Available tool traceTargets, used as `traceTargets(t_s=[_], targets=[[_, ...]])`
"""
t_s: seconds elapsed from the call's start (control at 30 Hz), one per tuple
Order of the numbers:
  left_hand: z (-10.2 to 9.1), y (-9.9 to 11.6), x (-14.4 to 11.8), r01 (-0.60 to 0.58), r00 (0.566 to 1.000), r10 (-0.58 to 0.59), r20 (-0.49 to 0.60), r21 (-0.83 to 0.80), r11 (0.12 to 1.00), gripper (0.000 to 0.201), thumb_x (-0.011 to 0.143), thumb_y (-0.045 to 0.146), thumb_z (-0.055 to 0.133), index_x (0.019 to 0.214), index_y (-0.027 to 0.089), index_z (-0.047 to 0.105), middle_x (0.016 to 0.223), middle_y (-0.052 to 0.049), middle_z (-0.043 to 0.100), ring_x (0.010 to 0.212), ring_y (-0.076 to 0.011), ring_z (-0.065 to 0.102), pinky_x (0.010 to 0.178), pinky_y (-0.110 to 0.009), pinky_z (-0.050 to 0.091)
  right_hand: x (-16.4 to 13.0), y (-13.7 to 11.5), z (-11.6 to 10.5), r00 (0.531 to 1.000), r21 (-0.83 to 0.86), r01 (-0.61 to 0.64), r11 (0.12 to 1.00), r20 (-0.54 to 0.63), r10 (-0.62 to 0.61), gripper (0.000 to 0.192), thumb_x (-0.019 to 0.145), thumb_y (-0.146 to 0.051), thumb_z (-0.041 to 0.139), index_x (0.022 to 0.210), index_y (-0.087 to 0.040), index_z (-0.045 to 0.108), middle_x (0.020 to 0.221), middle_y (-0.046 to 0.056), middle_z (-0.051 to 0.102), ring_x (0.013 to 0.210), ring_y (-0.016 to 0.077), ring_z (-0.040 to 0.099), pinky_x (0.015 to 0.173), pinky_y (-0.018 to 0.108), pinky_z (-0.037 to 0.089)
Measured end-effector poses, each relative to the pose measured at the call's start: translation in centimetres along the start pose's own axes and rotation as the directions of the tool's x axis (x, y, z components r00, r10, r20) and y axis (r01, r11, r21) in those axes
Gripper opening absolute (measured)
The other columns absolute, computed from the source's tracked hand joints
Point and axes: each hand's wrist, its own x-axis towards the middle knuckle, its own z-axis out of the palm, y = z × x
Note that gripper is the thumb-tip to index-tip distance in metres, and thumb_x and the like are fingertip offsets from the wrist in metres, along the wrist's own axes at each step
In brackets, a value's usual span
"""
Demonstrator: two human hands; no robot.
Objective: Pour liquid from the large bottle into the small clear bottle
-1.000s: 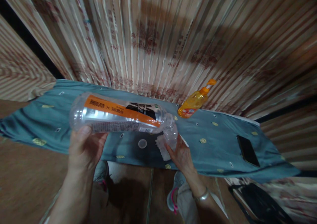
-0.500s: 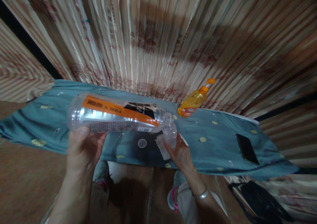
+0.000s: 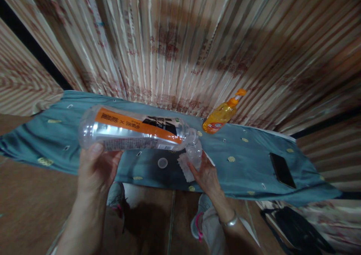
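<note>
Your left hand [image 3: 96,168] grips the base of the big clear bottle [image 3: 132,129] above the blue cloth [image 3: 242,161]. It lies almost level, its neck pointing right into the small clear cup [image 3: 194,153] your right hand [image 3: 207,176] clasps. Its label is orange and black.

Tilted bottle [image 3: 135,131] — mouth over cup [image 3: 194,153]

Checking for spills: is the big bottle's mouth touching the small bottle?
Cannot tell. In the head view the large bottle, tipped in the left hand, meets the small bottle in the right hand, but no contact or gap shows plainly.
</note>
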Motion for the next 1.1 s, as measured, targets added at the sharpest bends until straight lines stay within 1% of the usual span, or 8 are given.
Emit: traceTargets(t_s=[0.13,0.27,0.43,0.5,0.6,0.77,0.9,1.1], targets=[[-0.28,-0.17,0.14,0.002,1.0,-0.002,0.02,0.015,1.0,0.071,0.044,0.044,0.094,0.11,0.025,0.076,0.084,-0.005,0.079,0.09,-0.0295,0.076,0.082,-0.041,0.066,-0.03,0.02,-0.03,1.0,-0.004,-0.008,1.0,0.01,0.008,0.073,0.1,-0.064,0.038,0.144,-0.006,0.046,0.12,0.026,0.072,0.109,0.0326,0.073,0.088,0.048,0.062],[-0.32,-0.18,0.15,-0.013,0.999,0.013,0.036,0.007,1.0,0.068,0.045,0.044,0.093,0.109,0.027,0.076,0.08,-0.003,0.078,0.084,-0.0278,0.076,0.082,-0.042,0.066,-0.11,0.15,0.09,1.0,-0.008,-0.005,1.0,0.007,0.005,0.074,0.1,-0.064,0.038,0.143,-0.005,0.047,0.119,0.027,0.072,0.109,0.0331,0.073,0.087,0.048,0.062],[-0.23,-0.04,0.05,-0.001,1.0,0.001,-0.001,-0.005,1.0,0.072,0.04,0.044,0.096,0.108,0.027,0.077,0.076,-0.001,0.078,0.072,-0.0216,0.074,0.074,-0.033,0.066,-0.05,0.13,0.11,1.0,-0.001,-0.006,1.0,0.004,0.006,0.077,0.1,-0.067,0.035,0.14,-0.003,0.048,0.119,0.028,0.072,0.107,0.0329,0.073,0.086,0.047,0.062],[-0.23,-0.04,0.04,-0.003,1.0,0.003,0.001,-0.002,1.0,0.071,0.042,0.042,0.096,0.108,0.027,0.077,0.076,-0.001,0.078,0.072,-0.0202,0.073,0.075,-0.032,0.066,-0.04,0.13,0.11,1.0,0.004,-0.012,1.0,0.006,0.012,0.077,0.099,-0.067,0.035,0.141,-0.003,0.048,0.118,0.028,0.072,0.107,0.033,0.074,0.085,0.047,0.062],[-0.26,-0.08,0.02,-0.005,1.0,0.005,0.015,0.009,1.0,0.069,0.044,0.043,0.095,0.109,0.027,0.077,0.076,-0.001,0.077,0.076,-0.023,0.075,0.076,-0.035,0.066,-0.07,0.18,0.12,1.0,0.008,-0.015,1.0,0.003,0.015,0.075,0.099,-0.066,0.037,0.143,-0.005,0.046,0.117,0.027,0.073,0.107,0.0324,0.073,0.086,0.047,0.062],[-0.45,-0.09,0.03,-0.015,0.999,0.013,0.047,0.026,1.0,0.069,0.05,0.043,0.092,0.115,0.028,0.074,0.083,-0.004,0.079,0.094,-0.0301,0.075,0.083,-0.041,0.066,-0.11,0.17,0.11,1.0,0.004,-0.01,1.0,0.009,0.01,0.072,0.1,-0.063,0.039,0.144,-0.006,0.046,0.118,0.026,0.073,0.107,0.0328,0.073,0.085,0.047,0.063],[-0.53,-0.07,0.07,-0.023,0.999,0.022,0.044,0.026,0.999,0.074,0.048,0.043,0.093,0.117,0.028,0.073,0.082,-0.002,0.079,0.085,-0.0251,0.075,0.081,-0.037,0.066,-0.08,0.08,0.06,0.999,0.001,-0.034,0.999,0.019,0.034,0.073,0.1,-0.064,0.039,0.144,-0.007,0.047,0.119,0.026,0.072,0.108,0.0329,0.073,0.085,0.047,0.063],[-0.12,0.08,-0.08,-0.014,1.0,0.014,0.025,-0.008,1.0,0.066,0.045,0.041,0.095,0.107,0.029,0.077,0.078,0.0,0.078,0.075,-0.0213,0.074,0.075,-0.033,0.066,-0.05,0.09,0.03,1.0,-0.002,-0.009,1.0,-0.002,0.009,0.073,0.1,-0.064,0.038,0.141,-0.005,0.049,0.119,0.027,0.072,0.108,0.0335,0.073,0.086,0.048,0.062]])
